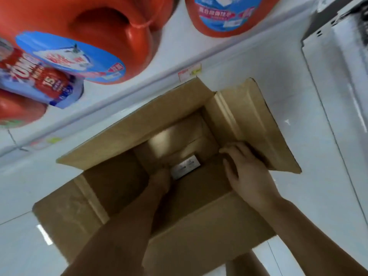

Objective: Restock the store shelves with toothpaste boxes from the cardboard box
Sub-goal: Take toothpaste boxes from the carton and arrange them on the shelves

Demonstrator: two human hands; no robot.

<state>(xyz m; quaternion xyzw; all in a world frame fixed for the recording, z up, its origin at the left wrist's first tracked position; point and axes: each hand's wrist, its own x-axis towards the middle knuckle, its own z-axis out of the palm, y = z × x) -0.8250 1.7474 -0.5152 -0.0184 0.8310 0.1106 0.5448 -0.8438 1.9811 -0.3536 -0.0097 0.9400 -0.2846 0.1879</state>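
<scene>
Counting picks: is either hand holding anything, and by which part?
Left hand is at one end of the toothpaste box inside the cardboard box; grip too dim to tell. Right hand rests on the rim.

Wide-open cardboard box (127, 136) mouth, flaps (249, 116) outward, shelf edge (139, 94) just behind.

The frame is softened throughout by motion blur — labels on the red jugs (111, 36) are smeared. The box (139, 126) interior is shadowed; the floor (288, 76) is brightly lit, edges bent by distortion.
</scene>
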